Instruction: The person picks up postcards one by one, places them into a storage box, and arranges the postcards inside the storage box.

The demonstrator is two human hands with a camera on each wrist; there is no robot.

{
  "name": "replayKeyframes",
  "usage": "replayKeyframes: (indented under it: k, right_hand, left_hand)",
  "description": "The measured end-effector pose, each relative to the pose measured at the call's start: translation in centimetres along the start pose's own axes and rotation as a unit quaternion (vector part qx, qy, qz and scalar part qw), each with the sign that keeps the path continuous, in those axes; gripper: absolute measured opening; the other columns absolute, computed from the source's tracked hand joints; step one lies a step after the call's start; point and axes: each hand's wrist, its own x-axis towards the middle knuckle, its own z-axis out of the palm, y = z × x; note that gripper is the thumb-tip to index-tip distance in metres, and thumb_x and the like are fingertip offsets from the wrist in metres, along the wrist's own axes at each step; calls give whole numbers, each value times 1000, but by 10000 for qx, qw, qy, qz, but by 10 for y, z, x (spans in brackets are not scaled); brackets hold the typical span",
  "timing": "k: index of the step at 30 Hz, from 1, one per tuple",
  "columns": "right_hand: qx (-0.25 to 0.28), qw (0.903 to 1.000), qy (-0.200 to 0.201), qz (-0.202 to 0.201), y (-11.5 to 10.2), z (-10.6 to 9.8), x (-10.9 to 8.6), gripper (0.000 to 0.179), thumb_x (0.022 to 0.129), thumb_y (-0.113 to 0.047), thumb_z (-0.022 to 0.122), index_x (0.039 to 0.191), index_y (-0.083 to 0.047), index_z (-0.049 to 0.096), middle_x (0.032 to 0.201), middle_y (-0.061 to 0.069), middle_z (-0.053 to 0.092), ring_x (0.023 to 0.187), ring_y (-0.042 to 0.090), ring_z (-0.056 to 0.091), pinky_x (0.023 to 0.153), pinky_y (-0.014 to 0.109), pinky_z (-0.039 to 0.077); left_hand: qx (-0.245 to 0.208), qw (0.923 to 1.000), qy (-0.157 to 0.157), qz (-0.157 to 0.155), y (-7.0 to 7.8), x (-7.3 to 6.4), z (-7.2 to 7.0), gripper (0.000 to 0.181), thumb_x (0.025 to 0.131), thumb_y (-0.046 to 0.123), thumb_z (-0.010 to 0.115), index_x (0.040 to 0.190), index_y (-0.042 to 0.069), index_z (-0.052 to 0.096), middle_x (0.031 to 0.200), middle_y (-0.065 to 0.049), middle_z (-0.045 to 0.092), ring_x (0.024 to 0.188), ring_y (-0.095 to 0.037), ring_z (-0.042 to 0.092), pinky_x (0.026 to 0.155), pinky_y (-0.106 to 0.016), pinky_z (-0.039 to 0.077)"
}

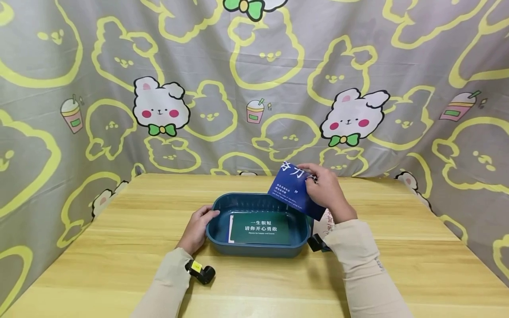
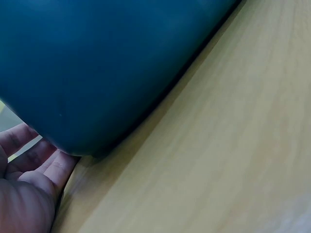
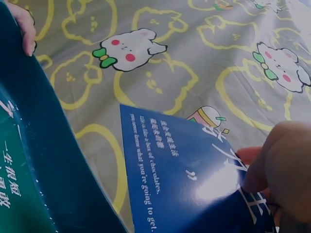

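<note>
In the head view a dark teal plastic basin (image 1: 258,251) stands on the wooden table. Inside it lies a green card (image 1: 260,229) with white writing, partly over another card with a white and blue edge. My left hand (image 1: 199,227) grips the basin's left end, thumb over the rim; the left wrist view has its fingers (image 2: 58,167) against the outer wall. Above the basin's right end, my right hand (image 1: 327,189) pinches a blue card (image 1: 292,190) with white lettering between thumb and fingers. The right wrist view shows this card tilted, its printed side facing the camera.
To the right of the basin, a pale item with reddish writing (image 1: 324,224) lies on the table (image 1: 131,247), mostly hidden by my right forearm. A grey curtain (image 1: 246,53) with cartoon figures hangs behind the table and along both sides.
</note>
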Motion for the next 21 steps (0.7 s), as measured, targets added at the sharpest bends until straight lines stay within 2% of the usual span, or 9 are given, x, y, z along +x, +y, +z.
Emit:
replayKeyframes:
  k: [5, 9, 17, 21]
  right_hand:
    - [46, 9997, -83, -244, 0, 5, 1, 40, 92, -1, 44, 126, -8, 63, 124, 25, 59, 98, 40, 57, 76, 49, 50]
    - [37, 9992, -50, -388, -2, 8, 0, 39, 91, -1, 44, 124, -7, 64, 122, 24, 60, 96, 38, 56, 73, 44, 46]
    - [-26, 9984, -132, -547, -8, 14, -2, 38, 92, -1, 45, 124, -6, 65, 127, 22, 59, 110, 39, 55, 88, 54, 46]
    - [-71, 9972, -157, -733, -11, 17, -1, 38, 92, 0, 46, 123, -6, 66, 127, 20, 60, 110, 38, 56, 87, 51, 47]
  left_hand:
    - [26, 10000, -1, -35, 0, 0, -1, 40, 99, 17, 51, 131, -7, 48, 135, -22, 47, 118, -32, 48, 100, -44, 42]
    - [49, 10000, -11, -86, -1, 0, -1, 40, 99, 18, 51, 131, -6, 48, 136, -21, 46, 118, -32, 48, 99, -43, 43]
    - [36, 10000, 27, -68, -1, 0, 0, 39, 99, 18, 52, 130, -6, 49, 133, -21, 48, 115, -30, 50, 95, -39, 47]
    - [23, 10000, 11, -32, 1, 0, 0, 40, 99, 18, 52, 131, -6, 49, 134, -22, 48, 116, -31, 50, 96, -39, 46]
